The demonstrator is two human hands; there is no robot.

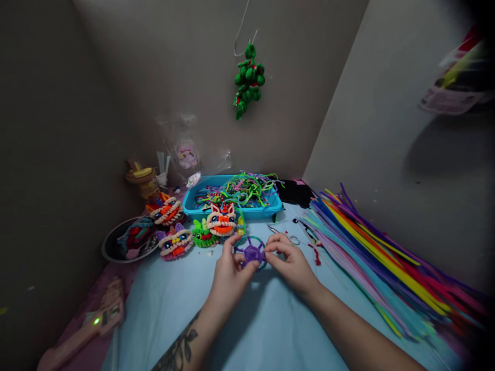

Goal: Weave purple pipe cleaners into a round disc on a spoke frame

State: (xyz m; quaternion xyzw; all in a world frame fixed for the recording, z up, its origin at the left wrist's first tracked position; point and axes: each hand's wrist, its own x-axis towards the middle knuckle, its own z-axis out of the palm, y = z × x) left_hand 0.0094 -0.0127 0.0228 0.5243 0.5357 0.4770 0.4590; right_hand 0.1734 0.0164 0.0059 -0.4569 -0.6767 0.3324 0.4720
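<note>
Between my hands, above the blue cloth, is a small wheel-shaped pipe cleaner piece, with a purple centre, purple spokes and a teal outer ring. My left hand grips its left and lower side with thumb and fingers. From the right, my right hand pinches the edge of the same piece; its fingertips partly cover that side. Just behind my left hand sit a cream and orange lion head figure and a green figure. Another lion head figure with purple ears lies farther left.
A blue tray of tangled pipe cleaner pieces stands at the back. Long coloured pipe cleaners fill the right side. At left are a metal bowl and a pink glue gun. Pliers lie behind my right hand; a green ornament hangs above.
</note>
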